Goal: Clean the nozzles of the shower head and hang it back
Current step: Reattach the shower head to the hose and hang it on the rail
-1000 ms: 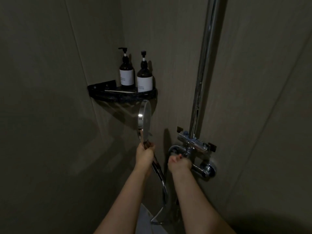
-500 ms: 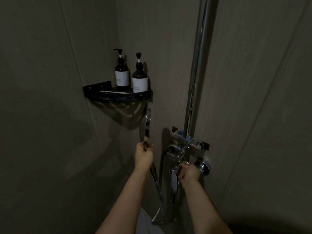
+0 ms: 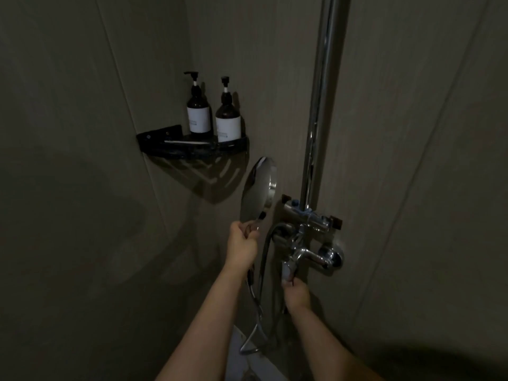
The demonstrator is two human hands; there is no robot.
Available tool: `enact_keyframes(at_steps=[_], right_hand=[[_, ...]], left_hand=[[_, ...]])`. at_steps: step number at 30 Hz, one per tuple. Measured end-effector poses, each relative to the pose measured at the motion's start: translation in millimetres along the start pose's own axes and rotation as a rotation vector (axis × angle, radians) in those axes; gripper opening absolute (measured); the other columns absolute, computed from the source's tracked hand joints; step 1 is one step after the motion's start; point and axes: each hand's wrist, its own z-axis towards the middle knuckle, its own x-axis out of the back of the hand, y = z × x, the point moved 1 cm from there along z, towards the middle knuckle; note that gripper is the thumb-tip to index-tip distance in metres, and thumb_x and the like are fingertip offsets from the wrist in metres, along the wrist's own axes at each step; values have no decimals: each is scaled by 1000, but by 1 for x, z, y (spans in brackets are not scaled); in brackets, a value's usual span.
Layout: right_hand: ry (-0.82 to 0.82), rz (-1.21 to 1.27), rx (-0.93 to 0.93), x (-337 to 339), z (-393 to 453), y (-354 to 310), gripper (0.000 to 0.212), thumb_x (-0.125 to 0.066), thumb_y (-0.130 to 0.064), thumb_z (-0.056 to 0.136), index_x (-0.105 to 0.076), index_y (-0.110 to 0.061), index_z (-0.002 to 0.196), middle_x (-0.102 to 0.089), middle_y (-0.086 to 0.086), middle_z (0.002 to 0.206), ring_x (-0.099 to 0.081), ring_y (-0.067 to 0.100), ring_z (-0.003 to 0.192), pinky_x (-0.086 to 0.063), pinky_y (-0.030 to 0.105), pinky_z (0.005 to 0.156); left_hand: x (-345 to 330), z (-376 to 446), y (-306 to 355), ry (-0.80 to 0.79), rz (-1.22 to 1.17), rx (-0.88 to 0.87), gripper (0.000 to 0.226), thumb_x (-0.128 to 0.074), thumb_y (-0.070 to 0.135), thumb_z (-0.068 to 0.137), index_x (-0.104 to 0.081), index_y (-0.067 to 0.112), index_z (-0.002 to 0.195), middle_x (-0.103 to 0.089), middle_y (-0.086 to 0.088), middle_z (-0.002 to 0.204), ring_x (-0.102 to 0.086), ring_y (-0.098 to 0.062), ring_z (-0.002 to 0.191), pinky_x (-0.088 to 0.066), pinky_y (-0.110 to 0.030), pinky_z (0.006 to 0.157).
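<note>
A round chrome shower head [image 3: 257, 187] stands upright, its back turned towards me and its face towards the wall. My left hand [image 3: 243, 244] is closed around its handle just below the head. The metal hose [image 3: 254, 306] hangs from the handle in a loop. My right hand [image 3: 296, 294] grips the lower end of the tap lever [image 3: 288, 268] under the chrome mixer valve [image 3: 310, 253]. A chrome riser pipe [image 3: 321, 105] runs up from the valve.
A black corner shelf [image 3: 192, 148] on the wall at the left carries two dark pump bottles [image 3: 199, 114] with white labels. Grey wall panels surround the dim shower corner. A pale strip of floor [image 3: 247, 361] shows at the bottom.
My right hand has dropped from the valve body to the lever's lower end. The shower head has turned from edge-on, so its back faces me now.
</note>
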Motion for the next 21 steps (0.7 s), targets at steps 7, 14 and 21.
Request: enact_keyframes(at_steps=[7,14,21], right_hand=[[-6,-80,14,5,-2,-5,27,-53,-9,92,-62,10,108,-63,28,113,-59,36,108,-40,28,78],[-23,-99,9,5,-2,-3,24,-53,-13,91,-66,5,101,-66,27,108,-62,36,103,-46,32,84],[-19,-64,-17,2,0,-1,38,-54,-13,91,-46,-15,55,-65,25,93,-62,33,92,-48,35,82]], left_hand=[[7,-14,-3,-8,18,16,15,-48,4,92,-41,14,102,-53,-1,104,-52,-16,102,-42,-35,99],[15,-19,-8,23,55,-14,13,-47,3,92,-40,10,101,-51,-2,104,-49,-15,99,-37,-25,86],[18,-18,-11,23,130,2,15,-49,8,92,-43,9,106,-53,-5,107,-52,-20,102,-42,-30,92]])
